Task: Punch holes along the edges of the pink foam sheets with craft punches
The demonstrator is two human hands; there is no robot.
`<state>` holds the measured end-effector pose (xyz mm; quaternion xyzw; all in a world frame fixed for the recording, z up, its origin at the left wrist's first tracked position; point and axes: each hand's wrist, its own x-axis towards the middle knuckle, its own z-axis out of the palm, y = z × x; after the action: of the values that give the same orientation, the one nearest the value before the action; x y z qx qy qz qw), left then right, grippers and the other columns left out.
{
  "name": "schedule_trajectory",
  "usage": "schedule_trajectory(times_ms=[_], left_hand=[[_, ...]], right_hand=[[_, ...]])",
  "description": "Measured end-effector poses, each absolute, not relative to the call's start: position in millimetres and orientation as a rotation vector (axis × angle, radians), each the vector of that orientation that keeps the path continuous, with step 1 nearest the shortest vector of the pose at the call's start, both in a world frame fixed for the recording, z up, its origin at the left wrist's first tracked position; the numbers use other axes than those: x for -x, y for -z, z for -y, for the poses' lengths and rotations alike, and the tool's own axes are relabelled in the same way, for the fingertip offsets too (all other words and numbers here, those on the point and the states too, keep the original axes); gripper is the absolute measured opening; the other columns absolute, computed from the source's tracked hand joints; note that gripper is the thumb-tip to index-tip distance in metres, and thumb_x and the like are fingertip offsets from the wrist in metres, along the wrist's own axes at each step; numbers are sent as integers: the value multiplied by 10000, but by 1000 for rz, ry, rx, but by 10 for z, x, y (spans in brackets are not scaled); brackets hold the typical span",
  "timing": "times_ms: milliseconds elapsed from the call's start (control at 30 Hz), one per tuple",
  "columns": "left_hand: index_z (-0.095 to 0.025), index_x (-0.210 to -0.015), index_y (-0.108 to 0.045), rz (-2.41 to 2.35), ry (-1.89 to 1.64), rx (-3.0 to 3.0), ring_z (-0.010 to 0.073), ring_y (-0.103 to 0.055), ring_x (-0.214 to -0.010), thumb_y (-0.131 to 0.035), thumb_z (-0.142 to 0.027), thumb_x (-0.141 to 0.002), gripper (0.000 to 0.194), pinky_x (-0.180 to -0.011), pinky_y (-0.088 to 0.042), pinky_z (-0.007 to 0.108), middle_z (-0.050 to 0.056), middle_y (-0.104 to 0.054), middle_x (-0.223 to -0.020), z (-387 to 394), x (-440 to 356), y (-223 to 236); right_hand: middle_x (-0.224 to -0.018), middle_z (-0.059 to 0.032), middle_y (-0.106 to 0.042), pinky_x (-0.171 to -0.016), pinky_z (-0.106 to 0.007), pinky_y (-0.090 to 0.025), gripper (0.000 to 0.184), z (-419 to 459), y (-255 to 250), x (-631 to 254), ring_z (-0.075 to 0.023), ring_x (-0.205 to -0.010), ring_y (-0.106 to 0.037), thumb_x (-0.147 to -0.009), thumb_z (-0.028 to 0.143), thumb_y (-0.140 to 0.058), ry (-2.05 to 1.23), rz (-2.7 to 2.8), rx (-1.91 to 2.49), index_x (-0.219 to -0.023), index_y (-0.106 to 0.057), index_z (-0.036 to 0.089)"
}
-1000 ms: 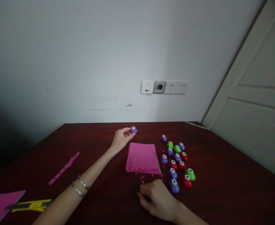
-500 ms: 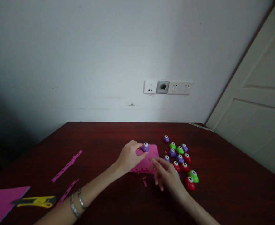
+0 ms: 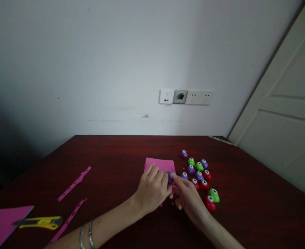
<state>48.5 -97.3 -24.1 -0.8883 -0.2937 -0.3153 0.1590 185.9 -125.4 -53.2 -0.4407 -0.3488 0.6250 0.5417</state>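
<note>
A small purple craft punch [image 3: 170, 177] with a round white top is between my two hands, over the near right part of a pink foam or paper sheet [image 3: 160, 162]. My left hand [image 3: 152, 188] has its fingers curled around the punch's left side. From the right, my right hand [image 3: 190, 197] grips it, the thumb against the white top. My hands cover the sheet's near edge and most of the punch. Several purple, green [image 3: 199, 166] and red punches [image 3: 209, 203] stand just right of my right hand.
A yellow utility knife [image 3: 42, 223], blade out, lies at the left over a larger pink sheet [image 3: 1, 221]. Two pink strips with punched holes, one farther back [image 3: 74, 184] and one nearer [image 3: 69, 219], lie beside it. A wall with sockets [image 3: 199, 97] stands behind the table.
My left hand has lowered the purple punch toward the right and turned over, knuckles up. My right hand has closed in on the punch. The pink sheet's far-left corner now shows.
</note>
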Motion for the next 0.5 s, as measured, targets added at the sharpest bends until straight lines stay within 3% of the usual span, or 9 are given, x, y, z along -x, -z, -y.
schedule_trajectory(times_ms=[100, 233, 333, 500], left_hand=[[-152, -822, -627, 800, 849, 2575, 219, -537, -761, -486, -300, -847, 205, -867, -401, 427, 69, -608, -721, 956, -473, 206], [-154, -765, -628, 903, 905, 2731, 204, -527, -757, -502, -390, -830, 275, -743, -429, 359, 70, -607, -742, 695, -346, 47], [-162, -687, -626, 1269, 1000, 2768, 174, -531, -714, -485, -269, -822, 222, -683, -422, 301, 50, -597, -698, 356, -181, 23], [-158, -713, -681, 1577, 893, 3013, 168, -563, -674, -524, -175, -712, 157, -641, -413, 271, 58, -629, -739, -55, 15, 336]], right_hand=[[-508, 32, -511, -285, -136, -320, 369, 1241, 542, -1886, -94, -438, -501, -715, 517, -634, -1435, 842, 1087, -711, -555, 157], [-574, 7, -561, -351, -169, -380, 359, 1207, 557, -1942, -110, -499, -531, -695, 493, -663, -1391, 837, 1071, -746, -598, 144], [-656, -25, -627, -515, -231, -474, 382, 1186, 561, -1968, -119, -558, -564, -684, 504, -665, -1355, 849, 1112, -782, -640, 136], [-677, -21, -658, -699, -291, -476, 383, 1209, 500, -1927, -179, -695, -619, -652, 530, -672, -1198, 1046, 1188, -752, -660, 160]])
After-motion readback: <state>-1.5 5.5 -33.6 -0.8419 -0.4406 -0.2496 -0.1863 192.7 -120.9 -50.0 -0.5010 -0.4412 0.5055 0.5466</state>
